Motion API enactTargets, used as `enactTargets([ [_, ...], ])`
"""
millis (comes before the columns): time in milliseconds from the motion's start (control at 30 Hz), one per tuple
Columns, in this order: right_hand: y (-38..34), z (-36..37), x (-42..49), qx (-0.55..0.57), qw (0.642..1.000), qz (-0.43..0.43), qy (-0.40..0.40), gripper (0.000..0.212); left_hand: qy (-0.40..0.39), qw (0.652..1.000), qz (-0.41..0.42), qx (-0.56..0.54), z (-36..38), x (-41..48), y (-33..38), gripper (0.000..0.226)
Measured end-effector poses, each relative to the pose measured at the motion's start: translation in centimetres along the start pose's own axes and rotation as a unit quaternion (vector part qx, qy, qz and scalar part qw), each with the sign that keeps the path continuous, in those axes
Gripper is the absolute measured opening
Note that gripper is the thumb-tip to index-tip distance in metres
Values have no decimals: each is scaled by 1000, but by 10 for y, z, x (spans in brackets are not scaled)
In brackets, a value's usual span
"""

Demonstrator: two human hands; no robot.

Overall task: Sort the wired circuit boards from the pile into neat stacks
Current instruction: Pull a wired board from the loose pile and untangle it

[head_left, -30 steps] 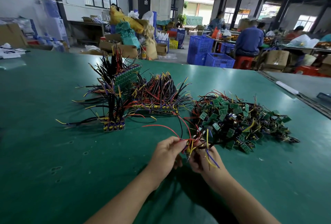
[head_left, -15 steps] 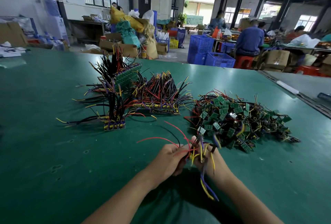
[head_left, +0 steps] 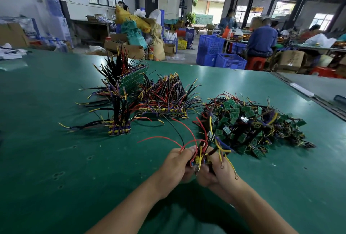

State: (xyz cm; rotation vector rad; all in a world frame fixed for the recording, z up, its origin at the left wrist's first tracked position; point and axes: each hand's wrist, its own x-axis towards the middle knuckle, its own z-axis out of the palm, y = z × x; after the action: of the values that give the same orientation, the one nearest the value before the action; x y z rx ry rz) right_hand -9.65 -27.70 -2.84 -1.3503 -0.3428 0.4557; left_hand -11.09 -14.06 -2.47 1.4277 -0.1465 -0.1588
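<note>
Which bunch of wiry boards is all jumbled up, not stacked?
The big heap on the right. Its little green boards point every way in tangled wires; the middle stack and the small left stack have boards lined up neatly.

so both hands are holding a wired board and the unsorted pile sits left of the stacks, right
Not quite. The head view shows the unsorted pile right of the stacks, not left. The left hand and right hand do hold a wired board between them.
</note>
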Motion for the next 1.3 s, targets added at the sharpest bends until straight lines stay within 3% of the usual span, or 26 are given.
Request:
enactTargets([
  [300,13,-9,1,44,998,-10,-53,59,-26,999,-14,26,-6,-4,3,59],
  [400,13,-7,-1,44,997,-15,-54,66,-19,999,-21,15,-9,-6,3,45],
  [467,12,-5,-3,39,999,-3,-34,57,-8,1000,-24,15,-8,-6,3,41],
  [600,7,0,-1,85,995,3,-55,77,40,998,-41,-19,-2,-5,4,59],
  [733,4,0,-1,129,990,47,-44,83,44,998,-33,-41,4,-3,5,40],
  [833,4,1,2,164,986,20,-32,70,92,991,-59,-76,5,3,3,45],
  [900,4,2,6,193,981,16,-3,58,93,991,-31,-91,1,9,0,56],
  [967,5,1,9,198,980,21,25,57,148,986,-13,-78,-9,16,-1,59],
  [1033,7,-2,11,188,980,35,56,58,245,969,-3,40,-23,22,-5,56],
  [1133,9,-7,13,168,981,45,88,59,360,898,7,252,-46,25,-10,56],
  [1233,11,-11,14,184,976,43,108,53,427,821,-30,378,-66,25,-9,60],
  [1300,13,-12,15,201,972,36,118,46,435,792,-57,425,-76,26,-6,60],
])
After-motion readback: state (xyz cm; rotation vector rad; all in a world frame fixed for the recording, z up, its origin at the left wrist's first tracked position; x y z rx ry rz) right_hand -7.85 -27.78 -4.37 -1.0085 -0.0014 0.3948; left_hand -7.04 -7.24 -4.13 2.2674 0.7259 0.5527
